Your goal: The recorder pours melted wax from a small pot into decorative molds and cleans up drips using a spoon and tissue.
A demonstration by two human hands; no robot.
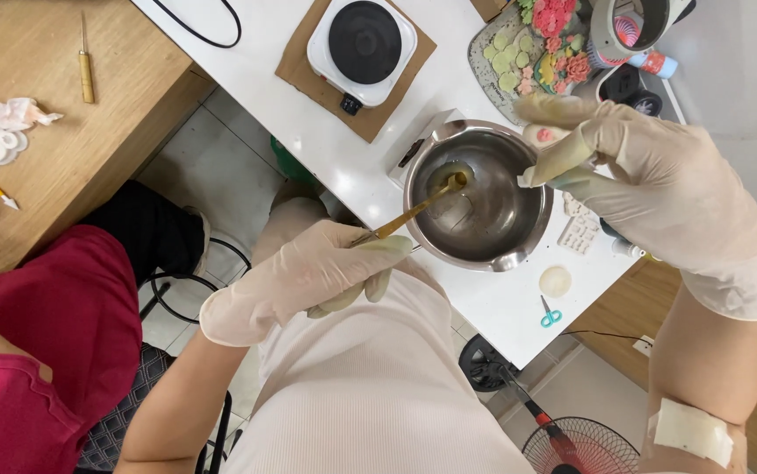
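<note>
My left hand (308,272), in a cream glove, grips a thin golden spoon (422,206) whose tip dips into a steel pot (484,197) on the white table. A little clear liquid lies at the pot's bottom. My right hand (651,189), also gloved, pinches the pot's right rim between thumb and fingers. The pot stands on a small white base.
A white hot plate (363,44) sits on cardboard at the back. A tray of green discs and pink flowers (532,53) lies to its right. Small blue scissors (551,314) and a round white disc (555,281) rest near the table's edge. A person in red (54,351) sits left by a wooden table (54,132). A floor fan (576,443) stands below.
</note>
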